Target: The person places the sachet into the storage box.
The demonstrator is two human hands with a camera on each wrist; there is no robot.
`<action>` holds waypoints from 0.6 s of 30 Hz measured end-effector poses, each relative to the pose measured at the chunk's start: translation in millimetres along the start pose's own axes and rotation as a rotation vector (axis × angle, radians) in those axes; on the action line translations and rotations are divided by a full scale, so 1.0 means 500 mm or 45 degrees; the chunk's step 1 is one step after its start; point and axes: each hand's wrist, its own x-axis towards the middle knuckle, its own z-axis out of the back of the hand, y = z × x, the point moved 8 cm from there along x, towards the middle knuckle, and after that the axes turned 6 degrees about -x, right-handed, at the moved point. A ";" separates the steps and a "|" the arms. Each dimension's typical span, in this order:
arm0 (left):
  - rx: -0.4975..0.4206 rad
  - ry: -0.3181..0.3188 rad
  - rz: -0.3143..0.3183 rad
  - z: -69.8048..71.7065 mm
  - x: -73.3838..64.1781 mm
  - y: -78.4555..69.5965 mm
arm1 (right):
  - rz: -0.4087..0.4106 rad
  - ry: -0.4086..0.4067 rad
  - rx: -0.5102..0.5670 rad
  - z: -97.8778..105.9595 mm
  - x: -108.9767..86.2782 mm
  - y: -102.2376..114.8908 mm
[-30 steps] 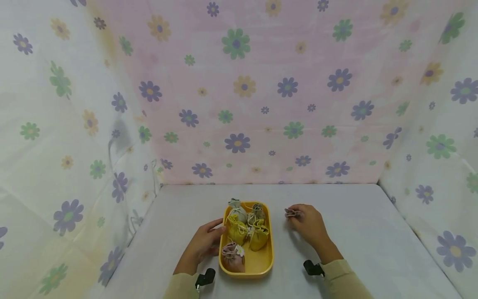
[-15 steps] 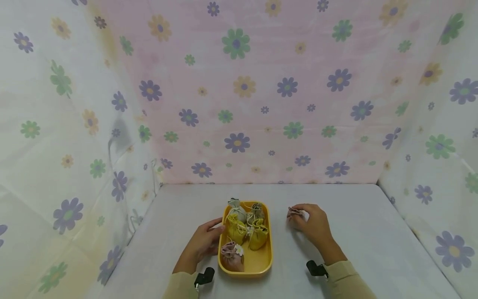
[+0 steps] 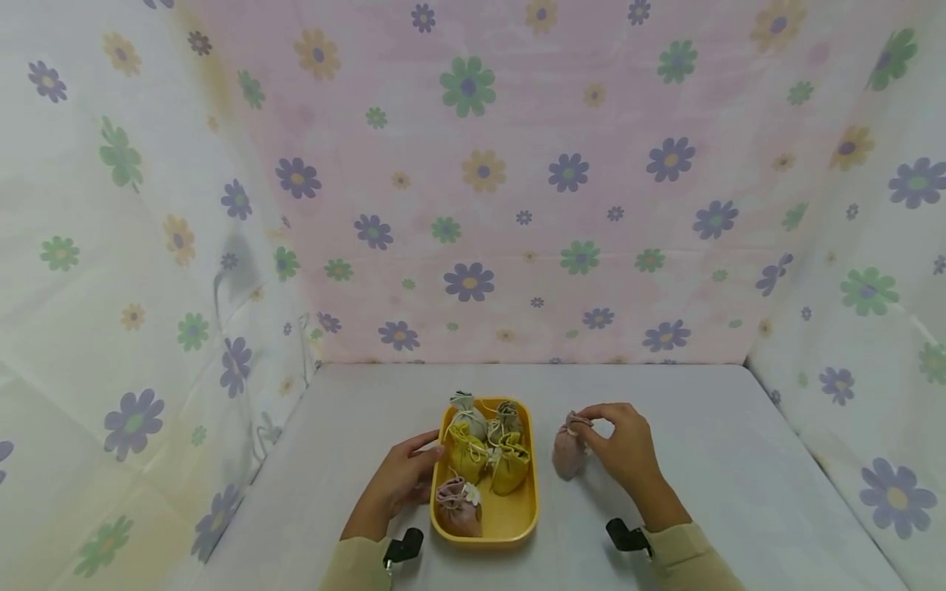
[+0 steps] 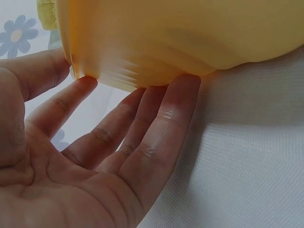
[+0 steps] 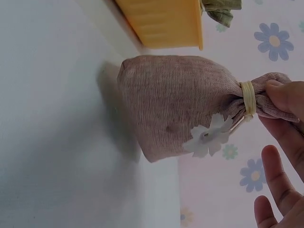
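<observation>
My right hand (image 3: 621,439) pinches a dusty-pink drawstring pouch (image 3: 569,454) by its gathered neck, to the right of a yellow tray (image 3: 517,525). In the right wrist view the pouch (image 5: 178,102) has a cream cord and a white flower (image 5: 209,137), and its base is close over the white table. My left hand (image 3: 402,480) is at the tray's left side, thumb at the rim. Its fairly straight fingers touch the outer wall (image 4: 142,57) in the left wrist view. Inside the tray, another pink pouch (image 3: 460,513) lies at the near left.
Farther back in the tray are two yellow pouches (image 3: 467,455), a pale grey pouch (image 3: 473,423) and a grey-brown pouch (image 3: 506,423). Flower-print cloth (image 3: 532,189) hangs behind and on both sides of the white table (image 3: 709,460).
My right hand has shifted slightly right and turned, so the pouch's body, earlier hidden, now shows below the fingers. My left hand and the tray have hardly moved.
</observation>
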 end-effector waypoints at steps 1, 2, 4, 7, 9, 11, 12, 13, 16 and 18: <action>-0.004 0.004 0.000 0.000 0.001 0.001 | 0.001 -0.004 0.003 0.001 0.000 0.003; -0.010 0.009 0.001 0.000 0.001 0.002 | 0.005 -0.007 0.003 0.003 -0.001 0.006; -0.015 0.015 -0.002 0.000 0.005 0.001 | 0.005 -0.015 0.009 0.007 0.001 0.011; -0.018 0.017 -0.011 0.000 0.010 -0.002 | 0.011 -0.038 0.028 0.018 0.004 0.023; -0.012 0.013 -0.010 0.001 0.010 -0.001 | 0.012 -0.054 0.043 0.024 0.002 0.033; -0.010 0.013 -0.009 0.002 0.009 -0.001 | 0.031 -0.076 0.055 0.028 0.000 0.044; -0.012 0.013 -0.008 0.004 0.009 -0.001 | 0.035 -0.083 0.062 0.030 0.000 0.050; -0.020 0.016 -0.003 0.003 0.006 0.002 | 0.048 -0.092 0.067 0.031 -0.003 0.055; -0.034 0.024 -0.008 0.001 0.004 0.005 | 0.101 -0.117 0.102 0.037 -0.006 0.073; -0.041 0.026 -0.013 -0.002 0.003 0.005 | 0.128 -0.132 0.127 0.044 -0.006 0.084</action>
